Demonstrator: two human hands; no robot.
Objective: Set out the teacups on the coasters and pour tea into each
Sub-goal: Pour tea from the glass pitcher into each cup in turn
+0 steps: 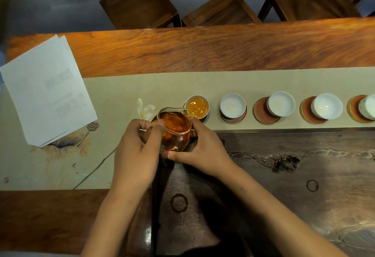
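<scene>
1. Wooden tabletop [203, 49] under me, a beige runner [113, 94] across it and a dark tea tray [304, 165] nearest me.
2. Glass pitcher [175, 128] of amber tea sits between my hands, spout tipped toward the filled cup [197, 104].
3. My left hand [136, 149] pinches the handle side; my right hand [203, 147] wraps around the body, thumb beneath.
4. Rightward, three empty white cups [233, 105] [281, 103] [326, 106] rest on reddish coasters [261, 112], two sitting off-centre.
5. Papers [46, 88] lie at the far left; stools [140, 3] stand beyond.
</scene>
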